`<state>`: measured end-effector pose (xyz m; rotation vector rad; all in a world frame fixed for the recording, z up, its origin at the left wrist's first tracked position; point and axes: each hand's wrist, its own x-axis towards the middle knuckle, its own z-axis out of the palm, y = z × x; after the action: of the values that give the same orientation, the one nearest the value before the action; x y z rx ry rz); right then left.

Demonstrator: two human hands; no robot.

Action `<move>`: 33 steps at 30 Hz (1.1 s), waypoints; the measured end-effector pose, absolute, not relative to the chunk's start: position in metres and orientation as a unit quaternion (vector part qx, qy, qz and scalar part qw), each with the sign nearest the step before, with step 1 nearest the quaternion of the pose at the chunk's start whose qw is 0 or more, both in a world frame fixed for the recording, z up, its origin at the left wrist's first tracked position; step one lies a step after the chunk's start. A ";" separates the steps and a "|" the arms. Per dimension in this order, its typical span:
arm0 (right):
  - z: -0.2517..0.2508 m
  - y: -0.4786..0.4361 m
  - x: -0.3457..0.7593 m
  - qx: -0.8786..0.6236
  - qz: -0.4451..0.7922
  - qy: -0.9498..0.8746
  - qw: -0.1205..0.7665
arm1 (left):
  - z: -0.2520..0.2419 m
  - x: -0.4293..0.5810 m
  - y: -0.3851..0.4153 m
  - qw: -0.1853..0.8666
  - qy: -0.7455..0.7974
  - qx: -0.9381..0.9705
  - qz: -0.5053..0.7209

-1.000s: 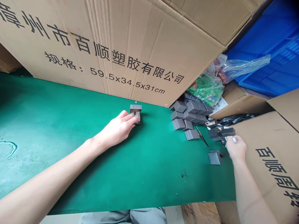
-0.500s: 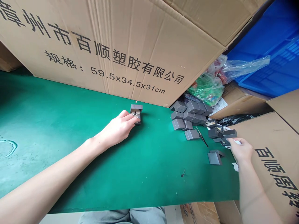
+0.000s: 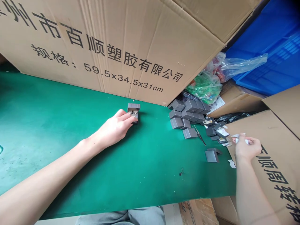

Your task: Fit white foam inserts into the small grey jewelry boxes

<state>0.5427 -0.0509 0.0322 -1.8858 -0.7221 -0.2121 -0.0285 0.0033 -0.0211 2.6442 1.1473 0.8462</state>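
My left hand [image 3: 116, 126] rests on the green table [image 3: 70, 131] with its fingers closed on a small open grey box [image 3: 133, 112], whose lid stands up. My right hand [image 3: 247, 147] is raised at the table's right edge, over a cardboard box [image 3: 276, 162], and pinches a small white piece of paper [image 3: 236, 138]. A pile of several shut grey boxes [image 3: 187, 114] lies between the hands. One grey box [image 3: 211, 155] lies apart, just left of my right wrist.
A large printed carton [image 3: 117, 47] stands along the back of the table. Plastic bags [image 3: 207, 86] and a blue crate [image 3: 269, 53] sit at the back right. Small white scraps [image 3: 231, 163] lie near the table's right edge. My grey trousers [image 3: 131, 217] show below.
My right hand has drawn back to the right from the pile of grey boxes, lifting a white slip over the cardboard box. My left hand has kept its hold on the open box.
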 end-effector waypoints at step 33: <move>-0.018 -0.017 0.232 -0.505 0.267 -0.671 0.472 | -0.004 -0.034 0.012 0.276 0.558 0.685 0.378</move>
<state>0.2322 -0.0173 -0.0183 -1.2362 -1.6434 0.6529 -0.0344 0.0119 -0.0040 1.8409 1.4991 1.0149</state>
